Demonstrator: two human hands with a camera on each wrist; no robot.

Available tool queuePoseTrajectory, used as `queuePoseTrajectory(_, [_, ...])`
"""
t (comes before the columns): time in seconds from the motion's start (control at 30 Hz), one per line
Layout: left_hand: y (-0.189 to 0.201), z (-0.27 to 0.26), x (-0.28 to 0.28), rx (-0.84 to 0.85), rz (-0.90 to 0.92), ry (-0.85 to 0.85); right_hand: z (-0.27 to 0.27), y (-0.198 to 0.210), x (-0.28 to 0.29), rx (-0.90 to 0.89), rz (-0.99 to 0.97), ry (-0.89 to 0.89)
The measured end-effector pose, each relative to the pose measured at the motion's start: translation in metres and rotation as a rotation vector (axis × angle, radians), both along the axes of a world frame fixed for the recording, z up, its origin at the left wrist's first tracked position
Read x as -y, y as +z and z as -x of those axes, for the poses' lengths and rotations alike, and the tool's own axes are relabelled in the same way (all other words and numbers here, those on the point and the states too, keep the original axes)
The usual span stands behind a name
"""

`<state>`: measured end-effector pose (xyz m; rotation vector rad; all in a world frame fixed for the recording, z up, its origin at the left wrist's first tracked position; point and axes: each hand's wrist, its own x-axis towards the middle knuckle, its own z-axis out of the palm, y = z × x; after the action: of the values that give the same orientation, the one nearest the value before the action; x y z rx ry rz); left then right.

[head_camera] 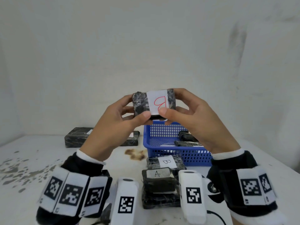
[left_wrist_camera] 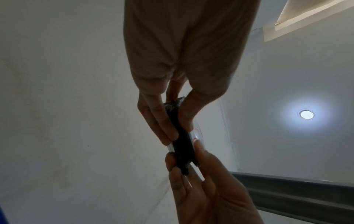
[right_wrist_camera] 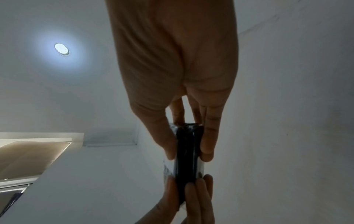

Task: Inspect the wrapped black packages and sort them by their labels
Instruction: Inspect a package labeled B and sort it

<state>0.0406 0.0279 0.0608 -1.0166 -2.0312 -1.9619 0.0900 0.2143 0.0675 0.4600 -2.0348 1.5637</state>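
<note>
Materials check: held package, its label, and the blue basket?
Held package: black block under glossy clear film, likely plastic wrap, judging by its crinkled highlights. Label: matte white paper, it seems, with a red handwritten B. Blue basket: moulded plastic by the look of it, with uniform colour and square mesh walls.

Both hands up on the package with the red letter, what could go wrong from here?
1. The left hand and right hand pinch the glossy film-wrapped black package by fingertips only; the grip may slip over the blue mesh plastic basket.
2. Its white paper label shows a red B upside down, with the right thumb covering part, so a misread is possible.
</note>
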Motion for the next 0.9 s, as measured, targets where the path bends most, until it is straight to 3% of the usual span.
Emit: queuePoseTrajectory(0.9, [0.008, -0.017, -0.002, -0.017, -0.122, -0.04, -0.013, 0.007, 0.007, -0.043, -0.027, -0.012])
